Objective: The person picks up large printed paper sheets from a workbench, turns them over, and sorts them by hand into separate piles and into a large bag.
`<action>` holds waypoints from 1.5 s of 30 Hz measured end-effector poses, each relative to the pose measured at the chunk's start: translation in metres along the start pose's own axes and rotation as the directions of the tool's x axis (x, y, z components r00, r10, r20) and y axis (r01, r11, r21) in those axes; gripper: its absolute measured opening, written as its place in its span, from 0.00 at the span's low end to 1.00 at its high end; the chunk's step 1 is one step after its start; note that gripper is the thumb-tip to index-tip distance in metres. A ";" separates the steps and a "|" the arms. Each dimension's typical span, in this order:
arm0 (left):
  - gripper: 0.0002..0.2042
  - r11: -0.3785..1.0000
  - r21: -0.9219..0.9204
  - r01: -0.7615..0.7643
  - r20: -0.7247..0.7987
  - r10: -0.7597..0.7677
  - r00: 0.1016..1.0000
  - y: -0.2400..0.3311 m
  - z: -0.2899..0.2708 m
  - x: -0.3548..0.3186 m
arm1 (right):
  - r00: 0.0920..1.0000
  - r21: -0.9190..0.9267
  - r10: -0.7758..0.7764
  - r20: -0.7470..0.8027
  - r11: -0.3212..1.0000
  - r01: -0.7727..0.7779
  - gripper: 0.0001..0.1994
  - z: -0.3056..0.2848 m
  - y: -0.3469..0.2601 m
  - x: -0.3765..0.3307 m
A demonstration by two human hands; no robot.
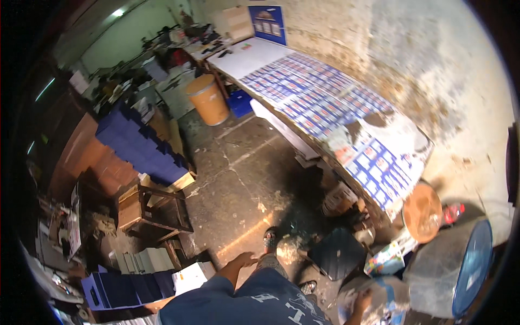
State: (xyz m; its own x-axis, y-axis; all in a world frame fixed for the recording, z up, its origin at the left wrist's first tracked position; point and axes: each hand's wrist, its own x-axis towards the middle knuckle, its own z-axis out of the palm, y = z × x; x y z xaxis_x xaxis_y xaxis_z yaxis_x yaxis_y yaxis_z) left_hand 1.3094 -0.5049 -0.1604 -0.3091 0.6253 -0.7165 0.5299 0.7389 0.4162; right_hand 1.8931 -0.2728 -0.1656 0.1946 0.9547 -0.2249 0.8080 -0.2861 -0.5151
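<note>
My left hand (245, 260) hangs beside my left leg with its fingers stretched out and nothing in them. Below it to the left lies a stack of white paper (190, 278). At the lower right my right hand (362, 301) is held low, small in view, its fingers loosely apart with no object visible in them. Right behind that hand stands a round, pale bundle or tub (398, 298) with blue strapping; whether the hand touches it I cannot tell. A black stool (338, 253) is in front of my right side.
A long table (250, 58) covered with blue-and-white printed sheets (303, 92) runs along the stained wall. Left stand a wooden stool (131, 208) and stacked dark-blue sheets (138, 143). An orange drum (208, 100) stands farther off. A large blue-lidded barrel (447, 271) is at right.
</note>
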 end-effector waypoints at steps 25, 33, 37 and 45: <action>0.28 0.859 -0.495 -0.128 -0.298 -0.029 0.954 -0.057 -0.456 0.175 | 0.904 -0.563 -0.381 0.196 0.710 0.422 0.39 0.188 -0.760 0.154; 0.33 0.831 0.277 -0.482 -0.584 0.544 0.603 0.182 -0.614 0.330 | 0.879 -0.480 -0.426 0.213 0.738 0.474 0.43 0.194 -0.748 0.169; 0.35 0.697 0.531 -0.483 -0.287 0.684 0.671 0.246 -0.664 0.396 | 0.897 -0.425 -0.352 0.269 0.792 0.438 0.46 0.196 -0.753 0.186; 0.37 0.711 0.622 -0.328 -0.243 0.574 0.782 0.240 -0.805 0.512 | 1.000 -0.555 0.003 -0.026 0.831 -0.017 0.40 0.262 -0.904 0.269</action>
State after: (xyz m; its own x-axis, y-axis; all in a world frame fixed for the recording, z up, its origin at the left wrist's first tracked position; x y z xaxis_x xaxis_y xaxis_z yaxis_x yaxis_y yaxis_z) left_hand 0.6426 0.1948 0.0227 -0.1294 0.9741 -0.1856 0.9695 0.1636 0.1824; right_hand 1.0698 0.2215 0.0229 0.2117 0.9555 -0.2053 0.9773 -0.2090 0.0351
